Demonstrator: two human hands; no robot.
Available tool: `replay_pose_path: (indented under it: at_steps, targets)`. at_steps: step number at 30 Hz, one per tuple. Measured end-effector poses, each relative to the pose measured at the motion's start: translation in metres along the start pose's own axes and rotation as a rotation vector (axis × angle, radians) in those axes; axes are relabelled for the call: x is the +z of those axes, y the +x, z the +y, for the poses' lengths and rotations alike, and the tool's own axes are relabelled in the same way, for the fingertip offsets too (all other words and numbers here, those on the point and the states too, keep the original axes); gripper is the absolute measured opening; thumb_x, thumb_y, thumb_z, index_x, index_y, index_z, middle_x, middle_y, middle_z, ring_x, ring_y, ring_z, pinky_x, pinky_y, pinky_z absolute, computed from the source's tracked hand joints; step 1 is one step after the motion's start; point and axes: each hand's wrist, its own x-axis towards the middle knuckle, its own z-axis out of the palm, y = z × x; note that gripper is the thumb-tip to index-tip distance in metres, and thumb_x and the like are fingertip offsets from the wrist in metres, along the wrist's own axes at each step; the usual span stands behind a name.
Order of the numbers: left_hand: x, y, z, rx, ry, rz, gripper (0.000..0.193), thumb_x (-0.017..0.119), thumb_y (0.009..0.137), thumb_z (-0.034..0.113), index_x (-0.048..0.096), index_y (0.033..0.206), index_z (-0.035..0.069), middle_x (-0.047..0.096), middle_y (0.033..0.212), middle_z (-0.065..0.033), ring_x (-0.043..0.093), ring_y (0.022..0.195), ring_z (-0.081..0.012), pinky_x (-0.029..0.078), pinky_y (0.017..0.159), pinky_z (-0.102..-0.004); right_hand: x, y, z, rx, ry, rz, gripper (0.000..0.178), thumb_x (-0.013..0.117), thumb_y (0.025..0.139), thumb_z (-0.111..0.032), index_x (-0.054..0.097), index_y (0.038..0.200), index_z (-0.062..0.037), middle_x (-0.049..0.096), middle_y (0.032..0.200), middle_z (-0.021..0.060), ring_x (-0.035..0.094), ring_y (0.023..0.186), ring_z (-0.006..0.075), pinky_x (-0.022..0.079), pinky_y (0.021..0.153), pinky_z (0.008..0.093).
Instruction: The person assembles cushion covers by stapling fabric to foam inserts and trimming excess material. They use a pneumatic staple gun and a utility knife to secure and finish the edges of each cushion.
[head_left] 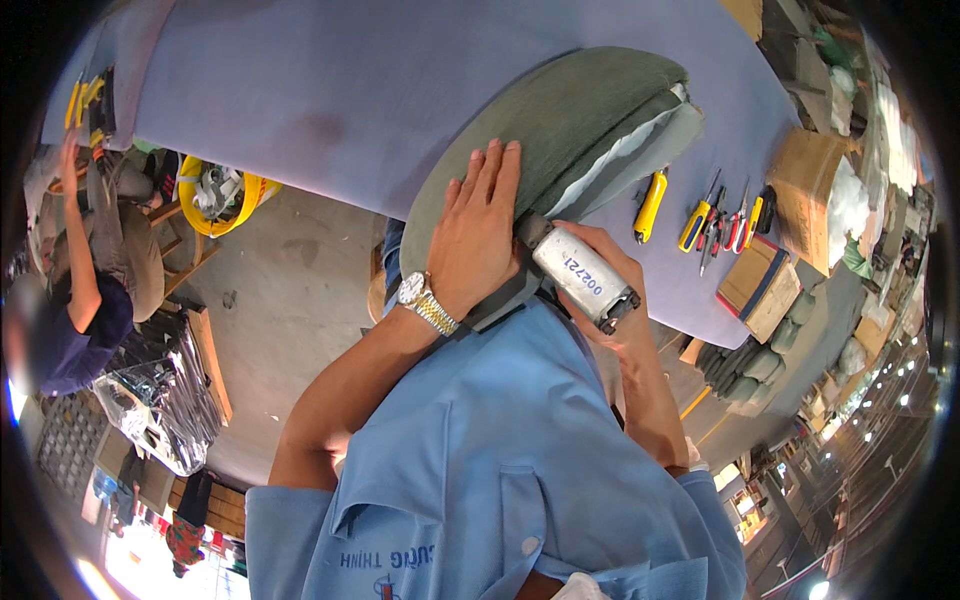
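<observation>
4 left fingers point(490, 170) lie flat on a green cushion point(570, 110); partly hidden right fingers point(597, 238) grasp a white tool point(578, 265)

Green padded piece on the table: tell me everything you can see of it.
The green padded piece is long and curved, with a smooth, fabric-like cover and a rounded outer edge. Along its right side, a whitish strip and a pale grey flap show at an opening. It lies slantwise over the edge of the bluish table, its near end by the person's body. The left hand lies on it; the right hand holds a silver tool against or close to it.
</observation>
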Motion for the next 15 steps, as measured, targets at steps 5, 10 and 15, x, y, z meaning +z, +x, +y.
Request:
replay_pose_path:
  at_steps: [5, 10, 15]
  targets:
    - [-0.022, 0.005, -0.027, 0.171, -0.265, -0.167, 0.113, 0.084, 0.078, 0.025, 0.014, 0.168, 0.016, 0.019, 0.169, -0.0291, 0.023, 0.157, -0.0421, 0.026, 0.125, -0.0547, 0.007, -0.001, 0.007, -0.012, -0.029, 0.051, 0.058, 0.079, 0.079, -0.010, 0.063, 0.135, -0.0051, 0.073, 0.119, 0.0140, 0.073, 0.105, 0.0230, 0.054, 0.091, 0.0307]
    - [-0.026, -0.008, -0.069, 0.078, -0.491, -0.304, 0.116, 0.085, 0.081, 0.043, 0.014, 0.168, 0.012, 0.014, 0.171, -0.0288, 0.015, 0.160, -0.0395, 0.021, 0.127, -0.0477, 0.011, 0.002, 0.007, -0.094, -0.051, 0.072, 0.058, 0.078, 0.078, -0.007, 0.063, 0.135, -0.0042, 0.073, 0.120, 0.0151, 0.073, 0.107, 0.0261, 0.055, 0.093, 0.0324]
    - [-0.015, -0.025, -0.044, 0.018, -0.236, -0.127, 0.105, 0.079, 0.086, 0.035, 0.017, 0.166, 0.007, 0.020, 0.168, -0.0298, 0.023, 0.157, -0.0412, 0.032, 0.123, -0.0451, 0.014, 0.008, 0.007, -0.216, -0.119, 0.105, 0.062, 0.079, 0.077, -0.009, 0.064, 0.136, -0.0035, 0.073, 0.120, 0.0157, 0.073, 0.108, 0.0254, 0.055, 0.093, 0.0323]
